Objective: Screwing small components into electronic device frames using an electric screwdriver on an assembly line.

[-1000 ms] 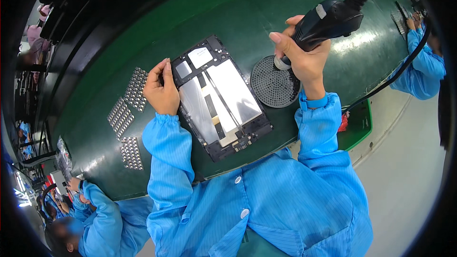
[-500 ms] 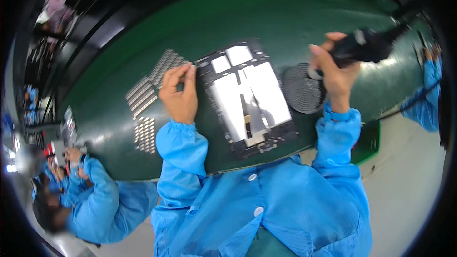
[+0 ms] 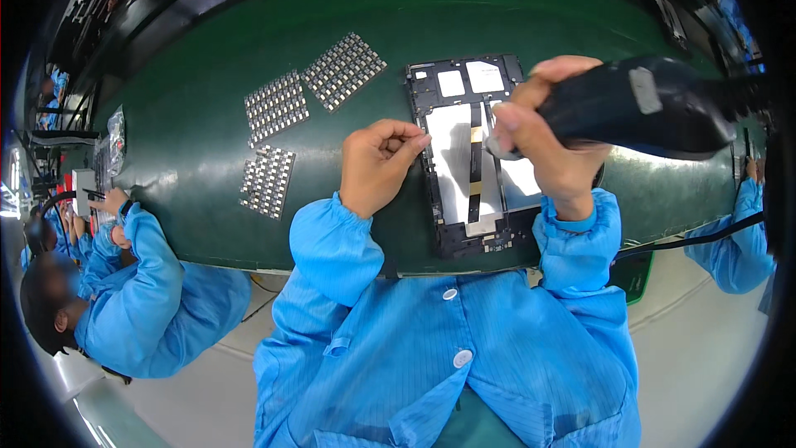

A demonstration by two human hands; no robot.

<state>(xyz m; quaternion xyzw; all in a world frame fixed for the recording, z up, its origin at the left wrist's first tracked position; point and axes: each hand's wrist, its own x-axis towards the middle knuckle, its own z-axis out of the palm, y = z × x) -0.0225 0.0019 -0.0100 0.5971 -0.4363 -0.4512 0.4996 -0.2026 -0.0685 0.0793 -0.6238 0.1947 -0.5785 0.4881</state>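
An open tablet-like device [image 3: 452, 166] lies on the green table, with a black frame, silvery panels and a dark flex strip down its middle. My right hand [image 3: 557, 137] is wrapped round a thick, black, corded electric screwdriver [image 3: 630, 108] above the device's right half; its tip is hidden. Beside the device's left edge is my left hand [image 3: 381, 162], thumb and forefinger pinched together. Whatever they hold, if anything, is too small to make out.
Three groups of small metallic parts in rows [image 3: 344, 70] [image 3: 276, 108] [image 3: 268, 182] lie to the left. Another person in blue [image 3: 137, 307] sits at far left, near a clear plastic bag [image 3: 116, 141]. A black cable [image 3: 692, 239] runs at right.
My right hand has brought the screwdriver leftward, over the device. My left hand has moved lower, still pinched by the device's left edge. The round black tray at right is now mostly hidden.
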